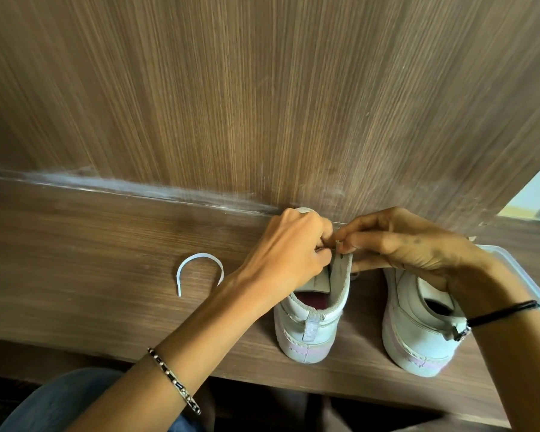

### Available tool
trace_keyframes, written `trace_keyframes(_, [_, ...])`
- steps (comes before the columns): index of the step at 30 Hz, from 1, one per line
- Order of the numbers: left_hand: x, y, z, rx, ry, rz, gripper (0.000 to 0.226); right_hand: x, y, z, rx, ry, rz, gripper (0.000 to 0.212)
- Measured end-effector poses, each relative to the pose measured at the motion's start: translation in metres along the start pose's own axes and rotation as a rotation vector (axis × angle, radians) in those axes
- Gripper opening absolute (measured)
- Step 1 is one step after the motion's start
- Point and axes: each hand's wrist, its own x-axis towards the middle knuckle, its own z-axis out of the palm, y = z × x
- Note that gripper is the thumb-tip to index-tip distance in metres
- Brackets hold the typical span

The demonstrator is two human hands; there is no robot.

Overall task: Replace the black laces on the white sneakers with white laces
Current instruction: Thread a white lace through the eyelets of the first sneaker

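On the ledge (106,313), white pink-heeled sneakers (306,325)

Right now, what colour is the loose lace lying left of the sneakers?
The loose lace is white; the head view shows it best.

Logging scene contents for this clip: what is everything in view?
left sneaker: 1, white, on shelf, heel toward camera
right sneaker: 1, white, beside it
lace: 1, white, curved on shelf left of sneakers
lid: 1, clear, right of sneakers, partly under arm
shelf: 1, brown wood
panel: 1, brown wood, behind shelf
jeans: blue, bottom left
bracelet: 1, beaded, left wrist
band: 1, black, right wrist
left hand: pinches left sneaker's top
right hand: pinches same spot
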Motion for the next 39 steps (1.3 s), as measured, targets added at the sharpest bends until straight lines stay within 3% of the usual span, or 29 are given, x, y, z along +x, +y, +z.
trace_keyframes(5, [-0.003,-0.003,0.000,-0.021,0.029,-0.031,0.031,-0.001,0.003,-0.002,0.013,-0.044,-0.024,0.018])
trace_keyframes(10, [-0.005,-0.006,-0.001,-0.070,0.004,-0.085,0.037,-0.005,0.002,-0.011,-0.284,-0.083,-0.166,0.022])
trace_keyframes(14, [-0.005,-0.009,-0.003,-0.110,0.022,-0.088,0.041,-0.003,0.003,-0.009,-0.371,-0.051,-0.245,0.021])
trace_keyframes(19, [-0.006,-0.013,0.000,-0.164,0.047,-0.080,0.042,0.000,0.005,-0.008,-0.399,-0.031,-0.232,0.012])
trace_keyframes(25, [-0.006,-0.018,-0.001,-0.170,0.030,-0.035,0.046,-0.005,0.003,0.000,-0.525,-0.013,-0.193,0.019])
trace_keyframes(27, [-0.004,-0.022,-0.005,-0.166,-0.027,-0.012,0.059,-0.006,0.002,0.003,-0.628,0.038,-0.235,0.021])
trace_keyframes(30, [-0.005,-0.031,-0.013,-0.121,-0.170,-0.028,0.095,-0.009,0.003,0.004,-0.671,0.135,-0.292,0.018])
trace_keyframes(32, [-0.007,-0.036,-0.016,-0.122,-0.238,-0.067,0.106,-0.012,0.005,0.002,-0.607,0.186,-0.315,0.016])
trace_keyframes(36, [-0.007,-0.037,-0.015,-0.133,-0.305,-0.130,0.101,-0.017,0.010,-0.002,-0.331,0.311,-0.375,0.023])
trace_keyframes(39, [-0.008,-0.035,-0.014,-0.163,-0.322,-0.146,0.098,-0.015,0.006,0.001,0.133,0.427,-0.431,0.026])
